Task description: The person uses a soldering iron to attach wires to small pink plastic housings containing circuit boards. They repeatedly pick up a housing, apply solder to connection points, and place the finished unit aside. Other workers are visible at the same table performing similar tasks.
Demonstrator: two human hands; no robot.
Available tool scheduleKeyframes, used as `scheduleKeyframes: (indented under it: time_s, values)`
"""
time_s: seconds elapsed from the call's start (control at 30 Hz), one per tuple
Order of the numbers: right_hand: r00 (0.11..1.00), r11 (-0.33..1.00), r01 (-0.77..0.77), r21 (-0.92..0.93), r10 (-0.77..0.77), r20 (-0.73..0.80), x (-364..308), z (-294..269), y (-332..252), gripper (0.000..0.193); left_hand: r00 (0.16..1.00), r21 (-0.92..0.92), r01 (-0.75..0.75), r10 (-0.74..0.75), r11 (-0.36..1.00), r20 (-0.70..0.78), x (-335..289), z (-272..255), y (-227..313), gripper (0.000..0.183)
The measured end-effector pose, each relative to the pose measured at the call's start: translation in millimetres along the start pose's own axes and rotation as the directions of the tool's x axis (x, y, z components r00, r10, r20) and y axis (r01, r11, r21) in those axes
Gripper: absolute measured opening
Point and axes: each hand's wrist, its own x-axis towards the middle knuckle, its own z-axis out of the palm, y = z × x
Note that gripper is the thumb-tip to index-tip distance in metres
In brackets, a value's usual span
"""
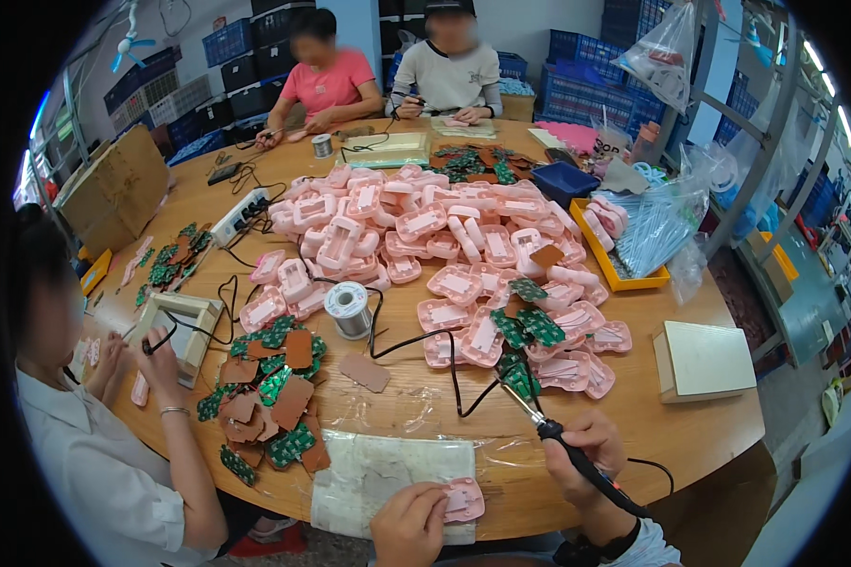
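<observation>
My left hand (pixel 410 525) pinches a pink plastic shell (pixel 464 501) by its left side, over the right edge of a worn white work mat (pixel 378 472) at the table's front. In my right hand (pixel 586 455) is a soldering iron (pixel 577 460) with a black handle, closed in the fingers. Its metal tip points up and left, close to some green circuit boards (pixel 517 371). Left of the mat lies a heap of green and brown circuit boards (pixel 274 392). A big pile of pink shells (pixel 425 227) covers the table's middle.
A solder spool (pixel 349 310) stands beside black cables crossing the table. At right are a cream box (pixel 704 361) and a yellow tray (pixel 633 281) holding pale blue strips. One co-worker (pixel 104 406) sits at left; two more (pixel 326 85) work across the table. A power strip (pixel 240 217) lies back left.
</observation>
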Motion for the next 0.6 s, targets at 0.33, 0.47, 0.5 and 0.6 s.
scheduleKeyframes:
  time_s: [0.33,0.47,0.5,0.6]
  values:
    - [0.999,0.999,0.029,0.032,-0.029,-0.024,1.6,-4.7,8.2,0.027,0.999,-0.004,0.001,-0.001,1.0,-0.047,-1.2,1.4,1.2,0.01]
    - [0.995,0.988,-0.043,0.149,0.057,-0.086,-1.8,-1.3,8.1,0.025,0.998,-0.014,-0.02,0.019,1.0,-0.068,-0.3,0.3,3.5,0.009]
    - [0.994,0.981,-0.058,0.183,0.074,-0.081,-2.8,-1.5,7.8,0.026,0.997,-0.015,-0.027,0.026,1.0,-0.075,-0.5,0.0,3.7,0.009]
    - [0.982,0.969,-0.179,0.172,0.188,-0.035,-5.9,-4.3,7.1,0.025,0.997,-0.016,-0.028,0.026,0.999,-0.078,-1.8,-0.2,4.1,0.009]
